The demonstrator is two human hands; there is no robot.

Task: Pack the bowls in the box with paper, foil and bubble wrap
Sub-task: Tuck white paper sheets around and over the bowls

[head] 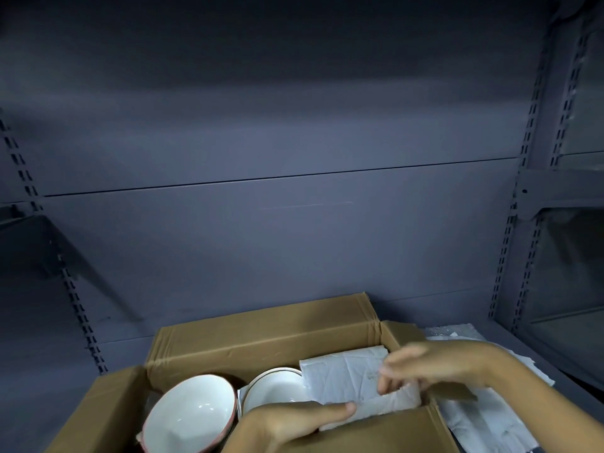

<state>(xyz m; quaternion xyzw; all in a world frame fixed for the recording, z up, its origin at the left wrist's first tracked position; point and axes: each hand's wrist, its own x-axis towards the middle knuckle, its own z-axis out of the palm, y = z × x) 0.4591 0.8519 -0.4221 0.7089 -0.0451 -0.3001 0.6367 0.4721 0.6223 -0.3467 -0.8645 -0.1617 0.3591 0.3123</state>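
Left hand [287, 420] lay flat, fingers together, pinning paper [353, 380] in box [261, 341]. Right hand [434, 367] blurred (grip unclear). Best press paper down gently, away from bowl [277, 385] beside left hand.

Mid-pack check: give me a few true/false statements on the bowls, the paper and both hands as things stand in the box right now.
1. Two bowls sit open side up in the box. True: the left bowl and the middle bowl.
2. Both bowls are covered with paper. False: their insides are bare.
3. The folded paper lies at the box's right end. True.
4. The left hand holds a bowl. False: its fingers press on the paper.
5. The right hand is over the paper. True.
6. The box flaps are shut. False: they stand open.
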